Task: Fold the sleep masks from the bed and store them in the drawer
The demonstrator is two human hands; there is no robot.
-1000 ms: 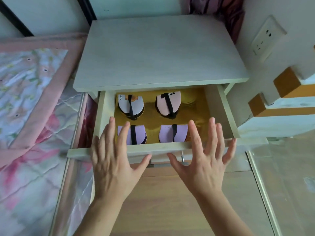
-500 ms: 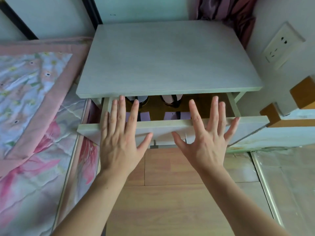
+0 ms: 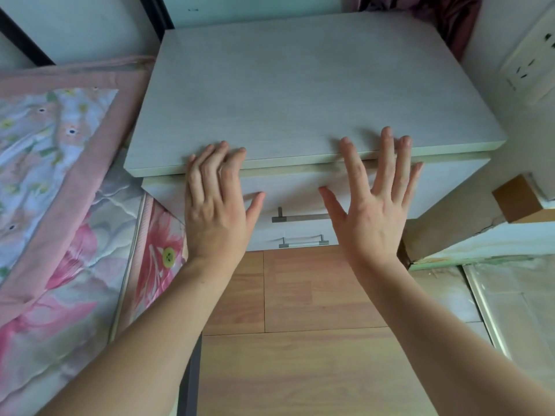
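Observation:
The top drawer point(image 3: 295, 190) of the pale wooden nightstand point(image 3: 300, 94) is pushed fully in, its front flush under the top board. No sleep masks are visible; the drawer's inside is hidden. My left hand point(image 3: 217, 202) lies flat against the drawer front on the left, fingers straight and reaching over the top edge. My right hand point(image 3: 374, 205) is spread flat against the drawer front on the right, fingers pointing up. A metal handle point(image 3: 300, 218) shows between the two hands.
A second drawer handle point(image 3: 303, 241) sits lower down. The bed with a pink floral quilt point(image 3: 60, 190) borders the nightstand on the left. A wall socket point(image 3: 531, 67) is at the upper right. Wooden floor point(image 3: 300, 340) lies below, with a stepped ledge point(image 3: 516, 202) at the right.
Both hands pushed the open drawer inward until it shut. The folded masks seen inside earlier are now hidden.

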